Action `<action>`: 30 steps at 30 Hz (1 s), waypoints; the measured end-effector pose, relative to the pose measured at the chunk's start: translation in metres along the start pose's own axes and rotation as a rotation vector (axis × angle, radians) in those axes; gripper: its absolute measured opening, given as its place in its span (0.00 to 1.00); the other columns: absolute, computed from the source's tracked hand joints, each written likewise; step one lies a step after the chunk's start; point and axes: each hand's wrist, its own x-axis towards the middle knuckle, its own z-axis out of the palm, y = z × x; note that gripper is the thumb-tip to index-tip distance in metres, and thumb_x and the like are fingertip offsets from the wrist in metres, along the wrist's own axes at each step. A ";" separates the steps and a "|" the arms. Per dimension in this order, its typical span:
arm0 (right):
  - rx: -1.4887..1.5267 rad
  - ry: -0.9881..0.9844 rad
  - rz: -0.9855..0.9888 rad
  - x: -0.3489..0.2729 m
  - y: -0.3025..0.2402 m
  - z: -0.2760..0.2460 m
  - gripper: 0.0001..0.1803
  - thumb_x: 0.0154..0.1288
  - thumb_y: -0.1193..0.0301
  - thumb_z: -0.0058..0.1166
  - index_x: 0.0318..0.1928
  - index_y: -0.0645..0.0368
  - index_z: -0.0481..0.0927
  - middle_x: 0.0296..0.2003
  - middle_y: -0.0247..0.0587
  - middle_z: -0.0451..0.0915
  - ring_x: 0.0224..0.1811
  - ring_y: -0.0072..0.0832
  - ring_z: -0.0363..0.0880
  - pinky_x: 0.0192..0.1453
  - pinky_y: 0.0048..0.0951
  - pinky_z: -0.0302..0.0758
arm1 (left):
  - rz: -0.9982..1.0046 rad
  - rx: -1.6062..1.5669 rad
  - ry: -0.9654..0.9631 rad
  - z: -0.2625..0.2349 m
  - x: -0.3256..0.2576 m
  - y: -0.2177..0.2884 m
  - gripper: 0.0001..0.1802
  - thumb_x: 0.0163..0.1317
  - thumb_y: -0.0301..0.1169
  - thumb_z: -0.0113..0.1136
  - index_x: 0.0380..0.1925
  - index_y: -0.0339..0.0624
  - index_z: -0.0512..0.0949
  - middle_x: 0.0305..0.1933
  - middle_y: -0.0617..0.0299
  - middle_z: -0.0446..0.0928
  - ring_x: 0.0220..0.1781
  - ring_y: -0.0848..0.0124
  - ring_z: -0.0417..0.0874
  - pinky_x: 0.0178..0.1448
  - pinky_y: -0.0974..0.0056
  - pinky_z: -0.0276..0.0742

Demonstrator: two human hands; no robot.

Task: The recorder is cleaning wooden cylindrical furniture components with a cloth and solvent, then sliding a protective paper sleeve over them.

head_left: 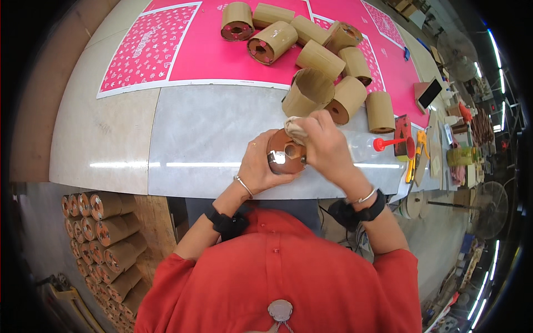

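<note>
My left hand [260, 162] is wrapped around the side of a round, glossy brown piece [290, 164] with a hole in its middle, held over the near part of the table. My right hand [328, 145] grips a bunched off-white cloth [295, 128] against the upper rim of this piece. The piece's underside and part of its right edge are hidden by my hands. Just beyond them stands a hollow cardboard sleeve [310, 91]. Next to it leans a cardboard-wrapped cylinder [348, 99] with a brown end.
Several more cardboard-wrapped cylinders [320, 60] lie on pink printed sheets [216, 61]. To my right are a clear bottle with a red spout [383, 144], a red box [402, 132], a yellow-orange cutter [412, 161] and a propped phone [429, 95]. Stacked cylinders [114, 233] stand below left.
</note>
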 end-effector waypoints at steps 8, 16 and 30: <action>0.045 -0.259 0.141 -0.077 -0.022 -0.039 0.17 0.52 0.82 0.53 0.45 0.57 0.76 0.38 0.49 0.71 0.32 0.44 0.77 0.32 0.39 0.75 | 0.020 -0.016 -0.003 0.000 -0.001 0.002 0.50 0.34 0.46 0.77 0.57 0.37 0.64 0.51 0.49 0.73 0.50 0.53 0.74 0.57 0.55 0.66; -0.081 0.059 -0.110 -0.038 -0.023 0.002 0.18 0.52 0.77 0.56 0.46 0.56 0.77 0.40 0.51 0.71 0.30 0.42 0.78 0.30 0.36 0.78 | -0.066 -0.131 0.008 -0.002 0.005 0.007 0.47 0.33 0.43 0.77 0.55 0.38 0.67 0.51 0.49 0.73 0.51 0.53 0.75 0.57 0.55 0.69; -0.067 0.101 0.120 -0.015 -0.001 -0.001 0.13 0.53 0.76 0.56 0.41 0.56 0.76 0.39 0.48 0.73 0.34 0.44 0.78 0.33 0.38 0.78 | -0.014 -0.112 0.035 -0.003 0.003 0.014 0.46 0.31 0.43 0.78 0.52 0.34 0.69 0.46 0.48 0.76 0.47 0.54 0.79 0.53 0.56 0.73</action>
